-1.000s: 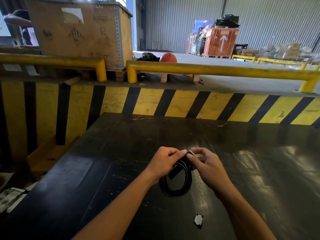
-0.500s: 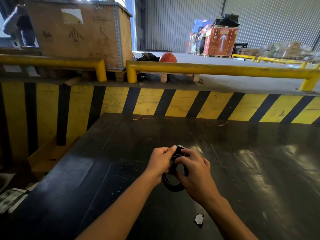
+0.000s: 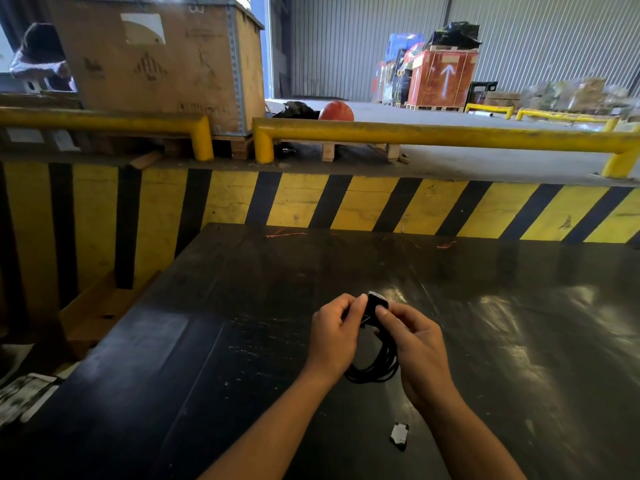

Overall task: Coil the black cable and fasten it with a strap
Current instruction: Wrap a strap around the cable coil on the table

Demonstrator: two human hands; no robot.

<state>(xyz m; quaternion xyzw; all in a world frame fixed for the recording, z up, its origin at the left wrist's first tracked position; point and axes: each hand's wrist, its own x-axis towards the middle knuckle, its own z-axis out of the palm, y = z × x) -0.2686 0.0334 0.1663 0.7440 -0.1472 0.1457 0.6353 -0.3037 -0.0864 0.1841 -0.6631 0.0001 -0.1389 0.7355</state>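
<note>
The black cable point(image 3: 375, 370) is wound into a small coil and hangs just above the dark table point(image 3: 214, 341) between both hands. My left hand point(image 3: 334, 336) pinches the top of the coil from the left. My right hand point(image 3: 417, 344) grips it from the right, its thumb pressed on a black strap point(image 3: 375, 305) wrapped over the top of the coil. The strap's end sticks up between the two thumbs. Much of the coil's upper part is hidden by my fingers.
A small grey-and-black scrap point(image 3: 399, 435) lies on the table near my right forearm. A yellow-and-black striped barrier point(image 3: 346, 202) runs along the table's far edge, with yellow rails point(image 3: 433, 135) and a large crate point(image 3: 159, 60) behind. A person point(image 3: 40, 57) stands far left.
The hands have shifted slightly right and up. The right thumb has moved onto the strap at the top of the coil, and the coil's loop hangs lower between the hands.
</note>
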